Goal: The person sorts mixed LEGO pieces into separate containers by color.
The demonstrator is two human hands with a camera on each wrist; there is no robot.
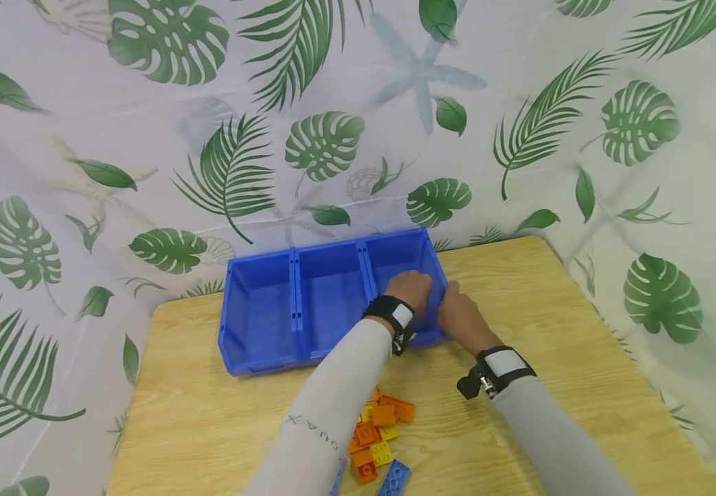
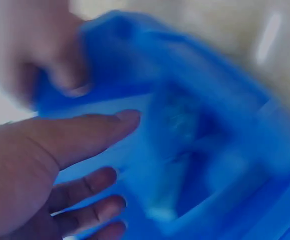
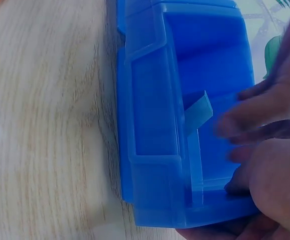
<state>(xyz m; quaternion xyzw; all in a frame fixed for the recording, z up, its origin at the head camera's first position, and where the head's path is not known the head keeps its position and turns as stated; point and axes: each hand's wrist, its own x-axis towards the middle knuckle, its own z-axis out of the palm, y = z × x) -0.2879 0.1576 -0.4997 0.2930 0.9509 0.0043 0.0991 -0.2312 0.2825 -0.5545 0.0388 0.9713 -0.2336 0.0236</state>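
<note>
Blue bin (image 1: 333, 293), pale-blue bit (image 3: 199, 114) in the right section (image 1: 389, 262), my left fingers (image 2: 97, 182) loosely open there, right fingers (image 3: 227, 231) gripping its wall (image 1: 435, 265).

A screened-off work nook
Leaf-printed sheeting (image 1: 389, 148) rises beyond my right hand (image 1: 466, 318); a wood-grain surface (image 1: 519, 296) lies beneath.

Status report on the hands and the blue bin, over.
Left hand at right compartment of blue bin. Right hand gripping its right wall. Toy bricks on table in front, clear of both hands.
</note>
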